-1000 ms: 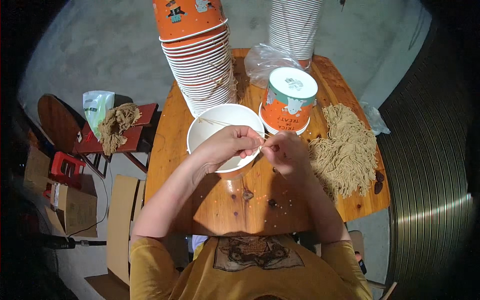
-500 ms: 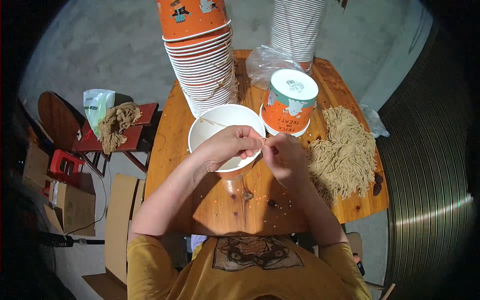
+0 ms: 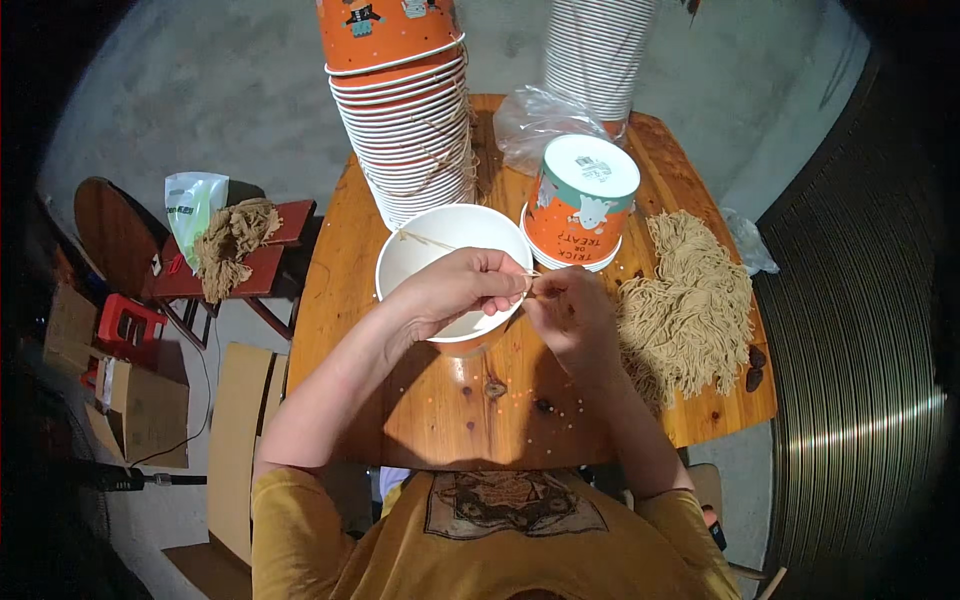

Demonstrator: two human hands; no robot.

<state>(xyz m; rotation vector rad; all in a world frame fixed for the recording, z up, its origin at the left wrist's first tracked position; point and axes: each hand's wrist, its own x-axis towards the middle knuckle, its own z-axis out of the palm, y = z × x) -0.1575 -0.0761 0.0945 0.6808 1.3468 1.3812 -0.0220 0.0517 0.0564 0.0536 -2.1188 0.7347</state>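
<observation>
A paper bucket (image 3: pixel 400 268), white inside and orange outside, stands upright on the wooden table in front of me. Across its inner wall runs a thin beige cord (image 3: pixel 426 240). At the right side of the rim, my left hand (image 3: pixel 460 290) pinches the cord between thumb and fingers, reaching over the bucket's opening. Close against it, my right hand (image 3: pixel 575 320) is also closed, its thumb and fingertips pinching the cord end. The fingers cover most of the cord there, so its exact shape is hidden. Beside my right hand lies a pile of beige cords (image 3: pixel 690 310).
An upside-down orange bucket (image 3: pixel 580 215) stands just beyond my right hand. Tall bucket stacks rise at the back left (image 3: pixel 405 140) and back right (image 3: pixel 598 60), with a clear plastic bag (image 3: pixel 530 125) between. More cord (image 3: pixel 235 245) lies on a red bench (image 3: pixel 290 225) at left.
Both hands stay at the bucket's rim, with only slight finger movement on the cord. The whole view has shifted a little; nothing else has visibly moved.
</observation>
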